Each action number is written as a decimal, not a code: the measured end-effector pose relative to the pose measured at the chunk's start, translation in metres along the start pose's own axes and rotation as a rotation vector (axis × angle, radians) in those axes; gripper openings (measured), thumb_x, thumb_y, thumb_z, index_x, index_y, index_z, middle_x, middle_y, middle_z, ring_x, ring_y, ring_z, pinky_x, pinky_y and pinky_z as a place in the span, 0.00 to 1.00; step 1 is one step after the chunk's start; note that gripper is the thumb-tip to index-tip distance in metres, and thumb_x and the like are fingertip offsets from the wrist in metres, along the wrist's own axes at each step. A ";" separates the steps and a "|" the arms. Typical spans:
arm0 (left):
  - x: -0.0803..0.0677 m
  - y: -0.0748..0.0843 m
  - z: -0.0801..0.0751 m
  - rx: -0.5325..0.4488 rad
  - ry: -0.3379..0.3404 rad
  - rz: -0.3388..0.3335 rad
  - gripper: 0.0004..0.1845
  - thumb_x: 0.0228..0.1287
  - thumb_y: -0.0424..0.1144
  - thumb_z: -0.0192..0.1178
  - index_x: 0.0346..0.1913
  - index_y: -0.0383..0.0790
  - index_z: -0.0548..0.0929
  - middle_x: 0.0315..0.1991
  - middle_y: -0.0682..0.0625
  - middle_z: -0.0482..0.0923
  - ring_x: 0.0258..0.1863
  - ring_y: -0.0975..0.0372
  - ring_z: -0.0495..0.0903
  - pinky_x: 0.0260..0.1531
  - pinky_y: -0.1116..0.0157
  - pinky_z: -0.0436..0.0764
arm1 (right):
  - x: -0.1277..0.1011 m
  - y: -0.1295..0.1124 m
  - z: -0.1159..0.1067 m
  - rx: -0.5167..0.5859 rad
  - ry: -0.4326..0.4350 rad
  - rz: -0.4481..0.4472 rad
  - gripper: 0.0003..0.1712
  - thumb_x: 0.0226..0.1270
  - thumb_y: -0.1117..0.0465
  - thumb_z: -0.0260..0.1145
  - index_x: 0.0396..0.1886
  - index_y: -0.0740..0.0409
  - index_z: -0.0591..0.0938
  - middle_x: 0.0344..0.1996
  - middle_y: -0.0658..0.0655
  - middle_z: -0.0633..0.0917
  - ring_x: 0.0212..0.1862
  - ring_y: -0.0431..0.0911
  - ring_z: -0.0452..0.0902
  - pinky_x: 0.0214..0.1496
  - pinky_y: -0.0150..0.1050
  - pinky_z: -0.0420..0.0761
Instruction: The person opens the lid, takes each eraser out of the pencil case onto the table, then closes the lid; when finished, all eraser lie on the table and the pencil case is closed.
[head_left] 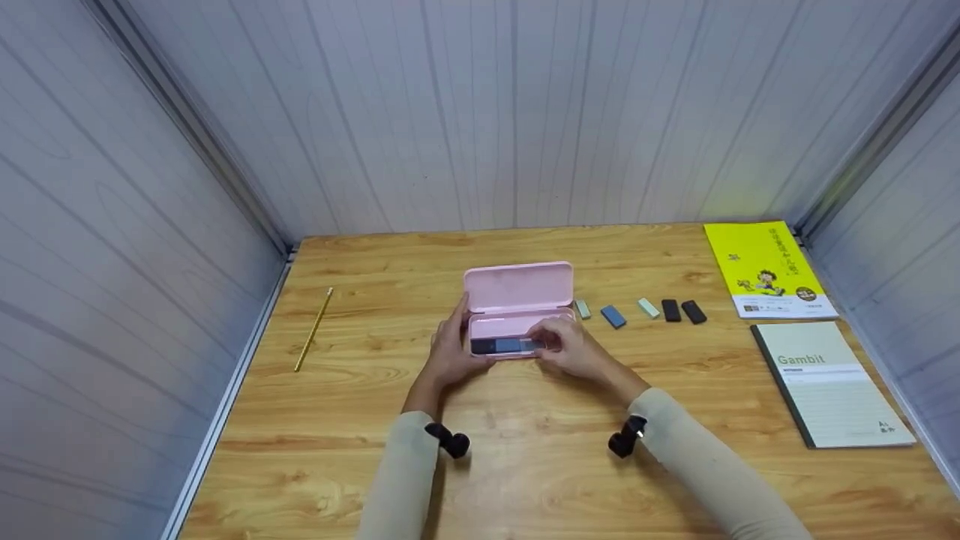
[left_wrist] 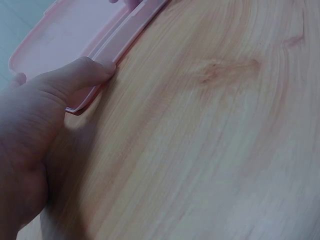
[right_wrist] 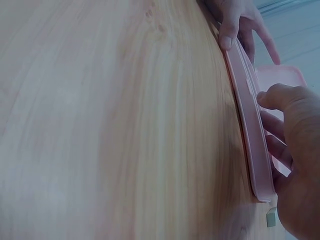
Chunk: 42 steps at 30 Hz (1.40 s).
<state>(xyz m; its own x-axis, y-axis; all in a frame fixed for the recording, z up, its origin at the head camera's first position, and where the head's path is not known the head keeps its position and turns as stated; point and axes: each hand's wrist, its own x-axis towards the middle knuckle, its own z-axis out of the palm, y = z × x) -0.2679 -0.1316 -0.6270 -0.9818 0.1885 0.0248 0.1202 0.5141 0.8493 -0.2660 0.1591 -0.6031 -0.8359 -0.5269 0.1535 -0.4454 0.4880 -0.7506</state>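
— Where's the pink pencil case (head_left: 517, 307)?
— Mid-worktop (head_left: 525, 465), lid up. The left hand (head_left: 450, 352) grips its left end, thumb on the front edge.
— And the right hand (head_left: 570, 349)?
— Fingers curled over the tray, pinching a dark eraser (head_left: 506, 346) inside. Five more erasers (head_left: 613, 316) line up just right of it.

grey notebook (head_left: 832, 386): "Gambit" on the cover – smaller print under it too small to read
yellow book (head_left: 766, 268): printed title line along the top plus cartoon figure – characters not legible
elsewhere: no readable text
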 end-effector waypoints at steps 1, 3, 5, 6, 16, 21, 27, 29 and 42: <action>0.000 0.000 0.000 -0.003 -0.002 -0.001 0.74 0.50 0.42 0.89 0.94 0.49 0.50 0.79 0.42 0.78 0.81 0.44 0.67 0.86 0.39 0.57 | 0.000 -0.001 0.001 0.003 0.000 -0.006 0.16 0.75 0.67 0.74 0.60 0.61 0.89 0.54 0.62 0.91 0.55 0.51 0.80 0.61 0.38 0.76; -0.001 0.000 0.000 -0.001 -0.002 0.003 0.74 0.50 0.42 0.89 0.94 0.50 0.49 0.79 0.42 0.78 0.81 0.44 0.66 0.86 0.38 0.56 | 0.001 -0.003 0.002 0.012 -0.007 -0.004 0.17 0.74 0.68 0.74 0.61 0.60 0.89 0.53 0.63 0.89 0.55 0.52 0.79 0.60 0.39 0.76; -0.001 -0.002 0.001 -0.001 0.007 0.014 0.74 0.50 0.42 0.89 0.94 0.49 0.50 0.79 0.41 0.79 0.81 0.43 0.67 0.86 0.36 0.57 | 0.001 -0.005 0.003 0.009 -0.022 0.005 0.19 0.74 0.68 0.74 0.62 0.59 0.89 0.53 0.63 0.87 0.55 0.52 0.79 0.61 0.40 0.76; -0.001 -0.003 0.002 -0.001 0.013 0.018 0.74 0.49 0.42 0.89 0.94 0.49 0.50 0.79 0.41 0.79 0.81 0.43 0.67 0.86 0.36 0.57 | 0.001 -0.006 0.004 0.006 -0.032 0.015 0.20 0.74 0.67 0.74 0.63 0.58 0.89 0.53 0.63 0.85 0.56 0.52 0.78 0.62 0.42 0.76; -0.003 -0.006 0.005 -0.001 0.035 0.035 0.73 0.49 0.43 0.88 0.94 0.51 0.51 0.77 0.42 0.80 0.77 0.43 0.69 0.82 0.37 0.59 | 0.002 -0.008 0.007 -0.056 -0.091 0.064 0.18 0.75 0.62 0.76 0.63 0.53 0.92 0.53 0.60 0.78 0.57 0.50 0.73 0.63 0.45 0.74; -0.002 -0.008 0.005 -0.017 0.033 0.065 0.73 0.49 0.44 0.88 0.94 0.47 0.52 0.76 0.40 0.81 0.74 0.44 0.70 0.79 0.39 0.61 | 0.001 -0.007 0.006 -0.077 -0.077 0.046 0.18 0.74 0.63 0.76 0.61 0.51 0.90 0.53 0.60 0.79 0.55 0.50 0.75 0.62 0.46 0.76; 0.000 -0.011 0.005 -0.030 0.027 0.042 0.72 0.50 0.43 0.88 0.94 0.51 0.51 0.77 0.42 0.79 0.77 0.46 0.68 0.82 0.40 0.58 | 0.004 -0.004 0.005 -0.041 -0.013 0.073 0.19 0.75 0.65 0.75 0.61 0.52 0.82 0.52 0.60 0.80 0.53 0.50 0.79 0.58 0.45 0.79; 0.000 -0.009 0.004 -0.029 0.024 0.036 0.72 0.50 0.41 0.88 0.94 0.51 0.51 0.78 0.41 0.79 0.77 0.44 0.68 0.82 0.39 0.58 | 0.005 -0.003 0.006 -0.039 0.029 0.069 0.19 0.75 0.65 0.75 0.60 0.54 0.80 0.50 0.61 0.81 0.51 0.49 0.79 0.55 0.42 0.79; 0.000 -0.005 0.002 0.003 0.018 0.026 0.73 0.50 0.41 0.89 0.94 0.50 0.50 0.78 0.41 0.80 0.78 0.44 0.68 0.83 0.39 0.57 | 0.006 -0.001 0.013 -0.037 0.178 0.057 0.22 0.69 0.69 0.78 0.55 0.59 0.76 0.50 0.65 0.85 0.54 0.54 0.82 0.57 0.50 0.87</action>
<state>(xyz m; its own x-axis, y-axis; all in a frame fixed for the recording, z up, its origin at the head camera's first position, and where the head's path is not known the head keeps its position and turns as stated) -0.2680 -0.1326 -0.6319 -0.9807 0.1871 0.0566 0.1464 0.5117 0.8466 -0.2664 0.1465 -0.6098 -0.9021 -0.3682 0.2250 -0.4046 0.5408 -0.7375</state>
